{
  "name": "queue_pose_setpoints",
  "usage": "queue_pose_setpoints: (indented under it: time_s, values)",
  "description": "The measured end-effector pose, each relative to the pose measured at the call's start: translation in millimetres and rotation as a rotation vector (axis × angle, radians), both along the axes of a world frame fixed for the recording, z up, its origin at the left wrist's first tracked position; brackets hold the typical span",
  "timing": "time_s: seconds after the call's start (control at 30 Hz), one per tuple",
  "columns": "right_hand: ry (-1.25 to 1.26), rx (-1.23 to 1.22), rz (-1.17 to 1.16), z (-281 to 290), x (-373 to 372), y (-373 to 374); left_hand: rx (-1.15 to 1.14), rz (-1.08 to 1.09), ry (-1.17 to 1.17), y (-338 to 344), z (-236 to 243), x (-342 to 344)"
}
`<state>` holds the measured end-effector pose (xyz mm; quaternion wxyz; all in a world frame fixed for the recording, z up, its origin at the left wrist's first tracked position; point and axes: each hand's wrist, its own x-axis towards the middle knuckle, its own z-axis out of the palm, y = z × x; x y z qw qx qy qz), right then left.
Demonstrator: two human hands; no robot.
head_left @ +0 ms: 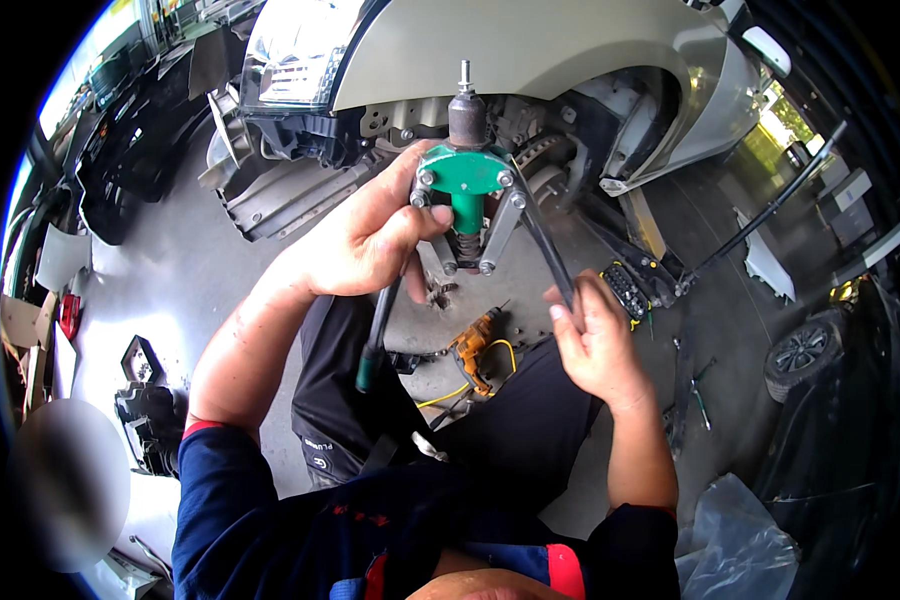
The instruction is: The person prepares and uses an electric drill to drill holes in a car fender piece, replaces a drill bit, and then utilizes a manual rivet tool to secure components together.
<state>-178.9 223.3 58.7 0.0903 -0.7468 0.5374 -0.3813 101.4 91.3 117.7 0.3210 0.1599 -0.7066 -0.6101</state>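
"Left hand [370,240]?"
"You're gripping the green-headed metal tool [465,172] with two long black levers [552,250], held upright before you."
"Below that grip?"
"A yellow-orange power drill [471,350] lies on the grey floor [170,300]."
"Right hand [602,340]?"
"Your fingers curl around the right lever's lower end."

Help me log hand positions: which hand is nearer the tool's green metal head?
Left. The left hand is against the green metal head; the right hand is apart from it, lower right, on a long black handle.
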Motion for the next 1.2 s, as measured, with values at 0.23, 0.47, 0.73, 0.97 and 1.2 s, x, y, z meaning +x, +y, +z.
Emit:
queue_pose_setpoints:
  time_s: [0.23,0.47,0.73,0.97,1.2]
  values:
    - [0.160,-0.065,-0.060,8,-36,6,-0.535,-0.049,-0.337,-9,27,1]
    - [0.129,-0.069,-0.041,8,-33,6,-0.554,-0.004,-0.276,-2,29,-5]
    - [-0.060,-0.102,-0.020,-7,2,-8,-0.328,0.116,-0.132,4,28,-12]
    - [-0.191,-0.053,0.059,-4,32,-16,-0.419,0.222,-0.017,-4,14,-17]
    - [-0.228,0.001,0.087,-4,38,-6,-0.830,0.316,0.328,-28,16,-25]
